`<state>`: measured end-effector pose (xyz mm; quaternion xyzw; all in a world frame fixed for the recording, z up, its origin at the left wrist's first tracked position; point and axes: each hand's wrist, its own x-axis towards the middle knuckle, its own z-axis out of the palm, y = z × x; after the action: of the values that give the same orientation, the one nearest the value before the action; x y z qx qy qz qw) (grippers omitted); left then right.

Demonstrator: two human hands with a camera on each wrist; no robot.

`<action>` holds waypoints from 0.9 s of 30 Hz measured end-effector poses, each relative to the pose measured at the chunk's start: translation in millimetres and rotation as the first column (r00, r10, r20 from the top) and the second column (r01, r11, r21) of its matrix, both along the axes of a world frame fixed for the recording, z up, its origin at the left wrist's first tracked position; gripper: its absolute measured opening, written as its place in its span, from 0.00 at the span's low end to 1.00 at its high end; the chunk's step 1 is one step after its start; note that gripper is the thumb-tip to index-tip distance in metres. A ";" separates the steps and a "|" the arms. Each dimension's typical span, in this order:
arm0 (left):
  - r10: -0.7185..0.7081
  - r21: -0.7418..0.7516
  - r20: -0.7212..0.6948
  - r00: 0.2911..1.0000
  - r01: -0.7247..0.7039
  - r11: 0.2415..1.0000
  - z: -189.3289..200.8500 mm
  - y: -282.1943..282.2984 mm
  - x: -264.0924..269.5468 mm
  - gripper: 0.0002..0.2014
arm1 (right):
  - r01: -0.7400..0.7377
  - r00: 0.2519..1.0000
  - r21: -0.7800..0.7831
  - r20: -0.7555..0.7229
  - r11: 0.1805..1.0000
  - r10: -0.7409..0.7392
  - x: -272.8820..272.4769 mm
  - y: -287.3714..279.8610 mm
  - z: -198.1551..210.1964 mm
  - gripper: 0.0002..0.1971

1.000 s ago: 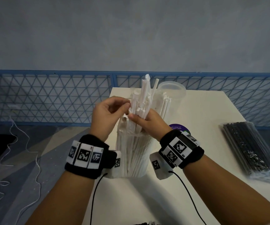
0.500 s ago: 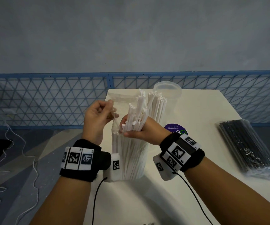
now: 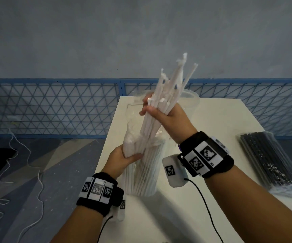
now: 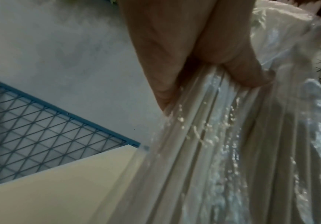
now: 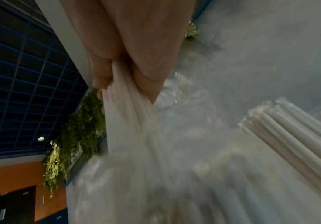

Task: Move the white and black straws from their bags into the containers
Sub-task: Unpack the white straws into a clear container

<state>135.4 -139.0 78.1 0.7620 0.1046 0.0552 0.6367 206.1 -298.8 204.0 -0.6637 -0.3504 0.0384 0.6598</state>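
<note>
My right hand [image 3: 159,111] grips a bundle of white straws [image 3: 166,95] and holds it raised and tilted above the clear bag of white straws [image 3: 141,174], which stands upright on the table. The lower ends of the bundle are still inside the bag's mouth. My left hand [image 3: 126,155] grips the crumpled plastic of the bag near its upper part. In the left wrist view my fingers [image 4: 174,60] squeeze the bag's plastic [image 4: 232,151]. The right wrist view shows the gripped straws [image 5: 128,98]. A clear empty container [image 3: 191,102] stands behind my right hand. A bag of black straws [image 3: 271,160] lies at the right.
The white table [image 3: 220,120] ends at its left edge beside my left forearm. A blue mesh fence [image 3: 54,109] runs behind the table. White cord [image 3: 36,172] lies on the floor at the left. Black cables [image 3: 201,199] hang from both wrist cameras.
My right hand has lifted a handful of white straws up out of the bag. My left hand dropped from the bag's top opening to grip the bag lower down.
</note>
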 end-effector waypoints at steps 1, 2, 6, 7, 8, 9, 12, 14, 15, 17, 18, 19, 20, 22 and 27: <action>0.022 -0.010 0.009 1.000 -0.022 1.000 -1.2 1.6 -0.2 0.12 | 0.034 0.999 0.037 0.001 0.999 -0.034 1.2 -2.1 3.6 0.09; 0.041 -0.016 0.021 0.999 -0.041 0.999 -2.6 2.8 0.0 0.14 | 0.065 0.998 0.074 -0.004 0.995 -0.065 2.2 -3.9 5.2 0.09; 0.080 0.018 0.047 0.996 -0.081 0.997 -5.4 -0.3 1.1 0.12 | 0.052 0.991 0.118 -0.126 0.992 -0.037 0.4 -7.4 -6.1 0.07; 0.080 0.030 0.058 0.995 -0.082 0.996 -4.4 -3.7 1.1 0.10 | 0.024 0.988 0.055 -0.156 0.998 -0.016 -0.7 -5.8 -14.1 0.10; 0.071 0.044 0.069 0.995 -0.074 0.996 -2.5 -7.5 0.6 0.09 | 0.003 0.984 -0.027 -0.178 1.000 -0.008 -2.7 -2.7 -23.6 0.10; 0.064 0.052 0.079 0.995 -0.069 0.996 -2.0 -10.1 0.5 0.09 | 0.001 0.981 -0.106 -0.194 0.994 -0.022 -5.5 0.8 -31.5 0.08; 0.070 0.017 0.076 0.995 -0.072 0.997 -2.3 -10.5 0.6 0.13 | 0.078 0.978 -0.149 -0.178 0.986 -0.105 -12.7 6.2 -39.6 0.02; 0.091 -0.012 0.069 0.993 -0.091 0.996 -3.8 -7.1 -0.6 0.15 | 0.163 0.973 -0.041 -0.160 0.986 -0.168 -9.9 4.9 -33.2 0.08; 0.113 -0.013 0.065 0.991 -0.112 0.994 -3.9 -6.3 -1.6 0.14 | 0.211 0.955 0.034 -0.220 0.977 -0.198 -6.3 3.6 -27.9 0.09; 0.172 -0.031 0.068 0.983 -0.171 0.985 -3.6 -4.2 -4.2 0.08 | 0.286 0.904 0.206 -0.381 0.936 -0.193 4.0 1.9 -17.0 0.09; 0.207 -0.055 0.062 0.976 -0.203 0.978 -3.9 -3.1 -5.1 0.08 | 0.326 0.871 0.291 -0.462 0.899 -0.166 9.7 1.4 -12.9 0.09; 0.240 -0.084 0.044 0.970 -0.236 0.968 -4.5 -1.3 -6.0 0.10 | 0.372 0.836 0.351 -0.529 0.859 -0.145 15.3 0.4 -9.4 0.09; 0.266 -0.112 0.029 0.963 -0.262 0.959 -5.5 1.5 -7.0 0.13 | 0.416 0.805 0.388 -0.578 0.822 -0.135 20.3 -1.0 -7.0 0.09; 0.312 -0.169 0.028 0.950 -0.303 0.938 -7.0 6.6 -9.4 0.19 | 0.493 0.744 0.426 -0.658 0.758 -0.114 28.6 -4.4 -5.5 0.09; 0.365 -0.218 0.027 0.931 -0.351 0.911 -10.4 16.0 -10.3 0.25 | 0.553 0.724 0.413 -0.669 0.723 -0.171 42.8 -13.7 -7.6 0.12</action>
<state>125.1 -123.0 67.7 0.6562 0.2262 0.1850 0.6957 248.9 -312.5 196.4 -0.4375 0.0225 -0.0059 0.8989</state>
